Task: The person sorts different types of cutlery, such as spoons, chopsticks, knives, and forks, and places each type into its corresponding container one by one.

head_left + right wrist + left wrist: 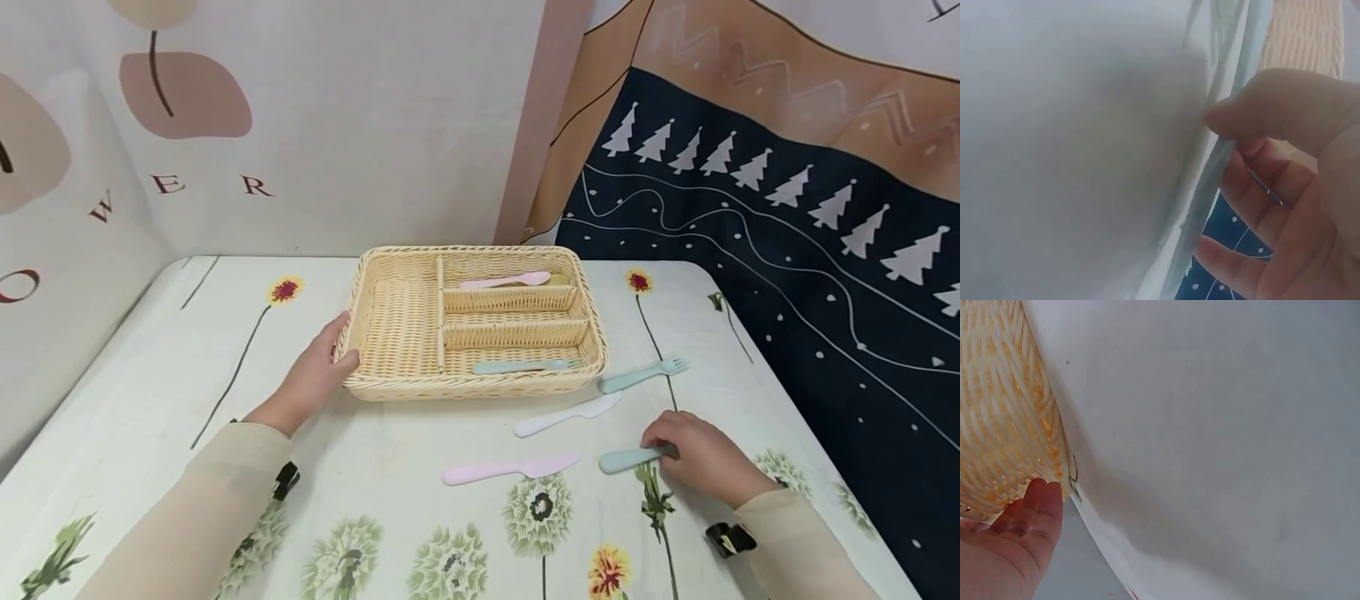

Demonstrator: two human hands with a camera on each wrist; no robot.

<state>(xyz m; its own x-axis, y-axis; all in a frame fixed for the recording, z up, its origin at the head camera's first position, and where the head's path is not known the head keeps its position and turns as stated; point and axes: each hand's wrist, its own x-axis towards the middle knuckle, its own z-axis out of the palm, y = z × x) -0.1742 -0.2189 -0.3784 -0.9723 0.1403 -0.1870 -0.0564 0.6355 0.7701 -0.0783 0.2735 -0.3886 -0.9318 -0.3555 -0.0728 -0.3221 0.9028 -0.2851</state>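
My left hand [318, 375] holds the left end of a cream woven cutlery basket [472, 390], thumb at the rim and fingers against the outer wall. In the left wrist view, its fingertips touch the basket's woven side [1010, 419]. Over on the right, my right hand [701, 454] pinches a pale green utensil [626, 460] lying at the table; its far end is hidden by the hand, so its kind is unclear. The right wrist view has the thumb and fingers on either side of the green utensil [1200, 194].
Between basket and hands lie a pink knife [510, 469], a white knife [566, 415] and a green fork [645, 375]. Inside the basket, a pink spoon [506, 281] lies in the back compartment and a green fork [525, 366] in the front one. A flowered cloth [375, 467] covers the table.
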